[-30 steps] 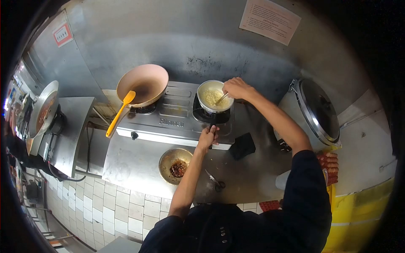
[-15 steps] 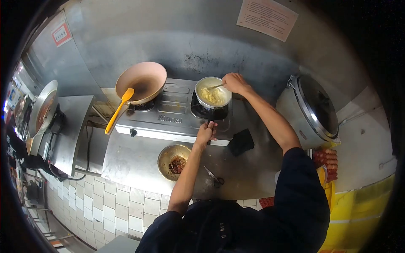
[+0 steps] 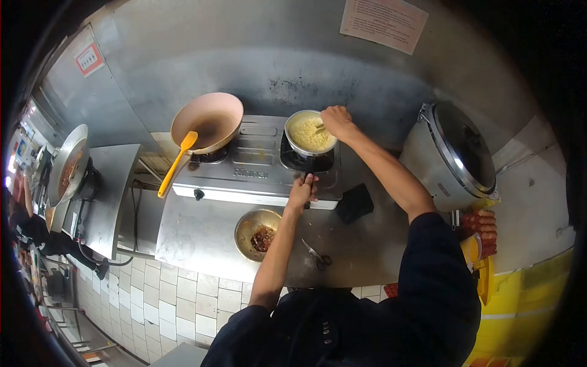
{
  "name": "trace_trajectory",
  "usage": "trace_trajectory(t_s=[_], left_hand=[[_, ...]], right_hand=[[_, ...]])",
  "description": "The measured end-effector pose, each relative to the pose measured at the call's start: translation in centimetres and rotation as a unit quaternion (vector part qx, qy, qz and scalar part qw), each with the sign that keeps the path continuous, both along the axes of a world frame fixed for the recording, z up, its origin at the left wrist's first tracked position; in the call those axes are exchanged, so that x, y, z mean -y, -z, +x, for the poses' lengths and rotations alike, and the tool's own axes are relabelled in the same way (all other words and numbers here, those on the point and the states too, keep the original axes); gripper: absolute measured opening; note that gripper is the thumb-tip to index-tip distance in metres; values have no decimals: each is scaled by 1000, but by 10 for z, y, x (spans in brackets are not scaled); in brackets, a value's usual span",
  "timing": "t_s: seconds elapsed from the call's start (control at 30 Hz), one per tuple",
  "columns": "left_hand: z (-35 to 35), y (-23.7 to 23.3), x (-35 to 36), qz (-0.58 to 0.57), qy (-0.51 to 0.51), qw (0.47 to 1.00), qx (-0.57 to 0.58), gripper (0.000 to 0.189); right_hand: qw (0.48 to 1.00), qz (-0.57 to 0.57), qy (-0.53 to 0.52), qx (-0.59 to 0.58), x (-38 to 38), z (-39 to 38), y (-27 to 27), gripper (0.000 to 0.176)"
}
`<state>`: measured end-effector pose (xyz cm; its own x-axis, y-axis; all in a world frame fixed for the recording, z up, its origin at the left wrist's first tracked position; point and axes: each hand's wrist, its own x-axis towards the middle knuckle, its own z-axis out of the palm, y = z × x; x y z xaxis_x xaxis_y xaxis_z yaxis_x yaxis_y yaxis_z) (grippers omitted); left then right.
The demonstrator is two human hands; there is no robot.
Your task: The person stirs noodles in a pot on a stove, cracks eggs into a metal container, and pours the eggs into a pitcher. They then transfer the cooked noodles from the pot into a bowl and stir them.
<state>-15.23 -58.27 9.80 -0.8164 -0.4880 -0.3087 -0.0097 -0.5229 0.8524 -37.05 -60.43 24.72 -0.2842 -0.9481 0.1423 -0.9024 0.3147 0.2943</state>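
A small saucepan (image 3: 295,145) sits over the right burner of the stove, filled with pale yellow noodles (image 3: 309,132). My left hand (image 3: 302,191) is closed around its dark handle, which points towards me. Above the pan's right rim, my right hand (image 3: 338,122) grips a thin metal utensil (image 3: 320,128) whose end is down among the noodles; its exact kind is hard to make out. Below my left forearm stands a metal bowl (image 3: 246,235) with reddish-brown chopped food in it. Scissors (image 3: 319,255) lie on the steel counter (image 3: 195,235).
On the left burner of the stove (image 3: 251,159) rests a wide pan (image 3: 205,116) with an orange spatula (image 3: 177,165) across its rim. A black cloth (image 3: 354,203) lies right of the stove, near a large lidded cooker (image 3: 437,162). Eggs (image 3: 480,226) are stacked at right. Far left, a person (image 3: 43,235) stands beyond another wok (image 3: 68,162).
The noodles, bunched in a clump before, now spread across the saucepan, and the utensil's end has dipped lower into them. A person has come into view at far left.
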Motion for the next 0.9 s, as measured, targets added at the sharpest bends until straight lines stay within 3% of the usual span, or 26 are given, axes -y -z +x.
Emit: trace_trajectory(t_s=[0.13, 0.37, 0.5, 0.63, 0.73, 0.83, 0.9], left_hand=[[1, -3, -4, -16, -8, 1000, 11, 30], [-1, 0, 1, -11, 6, 1000, 8, 31], [-2, 4, 3, -1, 7, 1000, 4, 31], [-3, 7, 2, -5, 5, 1000, 6, 31], [-3, 6, 3, -12, 9, 1000, 14, 31], [-3, 6, 4, -2, 11, 1000, 5, 31], [-3, 6, 5, -3, 8, 1000, 2, 31]], right_hand=[[999, 18, 30, 10, -1, -3, -23, 17], [982, 82, 103, 132, 7, -21, 22, 29], [972, -21, 79, 219, -7, -30, -19, 14], [985, -65, 36, 156, -19, -21, -40, 12], [989, -23, -140, 32, -24, -13, -21, 15], [991, 45, -124, -34, -22, -1, -23, 14], [989, 27, -141, -22, -22, 16, -27, 13]])
